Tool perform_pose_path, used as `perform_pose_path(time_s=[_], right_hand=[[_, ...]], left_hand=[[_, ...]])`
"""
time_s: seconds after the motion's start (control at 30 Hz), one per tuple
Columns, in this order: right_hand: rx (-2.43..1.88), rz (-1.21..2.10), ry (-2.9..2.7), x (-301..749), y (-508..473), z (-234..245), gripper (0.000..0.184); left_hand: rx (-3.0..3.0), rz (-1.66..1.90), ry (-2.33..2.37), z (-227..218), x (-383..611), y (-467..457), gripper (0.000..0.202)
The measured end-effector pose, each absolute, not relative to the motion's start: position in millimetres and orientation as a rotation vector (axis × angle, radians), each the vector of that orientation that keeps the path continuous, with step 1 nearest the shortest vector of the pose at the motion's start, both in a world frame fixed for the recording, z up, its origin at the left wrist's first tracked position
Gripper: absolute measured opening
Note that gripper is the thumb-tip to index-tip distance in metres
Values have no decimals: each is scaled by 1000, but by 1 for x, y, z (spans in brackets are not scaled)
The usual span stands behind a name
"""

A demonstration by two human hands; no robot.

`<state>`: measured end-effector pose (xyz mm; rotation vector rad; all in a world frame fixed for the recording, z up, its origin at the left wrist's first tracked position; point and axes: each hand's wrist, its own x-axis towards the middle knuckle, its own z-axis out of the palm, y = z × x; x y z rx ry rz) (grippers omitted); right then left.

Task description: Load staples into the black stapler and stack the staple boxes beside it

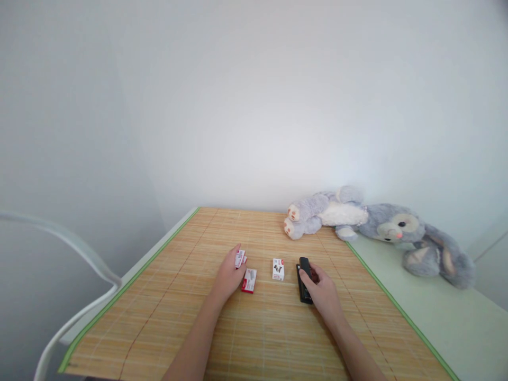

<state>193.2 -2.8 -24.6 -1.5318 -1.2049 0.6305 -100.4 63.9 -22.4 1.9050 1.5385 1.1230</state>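
Observation:
My left hand [229, 276] is closed on a small white and red staples box [240, 257], partly hidden by the fingers, on the bamboo mat. Just right of that hand lies another flat red and white staples box [249, 280]. A white box with a dark picture of clips [278, 269] stands between my two hands, touched by neither. My right hand [324, 291] grips a black stapler [304, 280], thumb on its top and fingers round its far side. The stapler rests lengthwise on the mat.
A bamboo mat [254, 338] with a green border covers most of the pale table [456, 317]. At the back right a grey plush rabbit [381, 222] lies on its side against the white wall. A white curved cable or tube [79, 264] crosses the left side.

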Motion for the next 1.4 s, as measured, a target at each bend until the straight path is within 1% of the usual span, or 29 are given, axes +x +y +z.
perform_pose_path(time_s=[0.13, 0.27, 0.43, 0.6, 0.67, 0.83, 0.93, 1.13, 1.2, 1.3, 1.4], right_hand=[[-1541, 625, -1211, 194, -4, -25, 59], [-1540, 632, -1216, 194, -4, -25, 58], [-1540, 633, -1213, 194, -3, -27, 60], [-1534, 638, -1209, 195, -2, -29, 59], [-1537, 637, -1202, 195, -1, -30, 59], [-1533, 633, -1191, 194, -1, -30, 61], [-1535, 628, -1196, 193, -2, -30, 61], [-1536, 627, -1212, 192, -2, -28, 58], [-1527, 617, -1207, 191, -2, -28, 58], [-1519, 622, -1197, 191, -2, -29, 58], [-1527, 625, -1170, 190, -2, -30, 62]], left_hand=[[1959, 1127, 1566, -21, -112, 56, 58], [2006, 1140, 1607, -25, -123, 27, 50], [2172, 1156, 1736, -28, -135, -13, 35], [2293, 1115, 1908, -18, -124, -43, 25], [2331, 1053, 1925, -12, -111, -51, 25], [2416, 961, 1933, -6, -81, -50, 37], [2406, 936, 1935, -6, -73, -45, 31], [2407, 963, 1835, 2, -65, -42, 31], [2385, 973, 1815, 5, -59, -38, 35], [2369, 915, 1755, 7, -52, -31, 40], [2372, 823, 1608, 9, -52, -32, 44]])
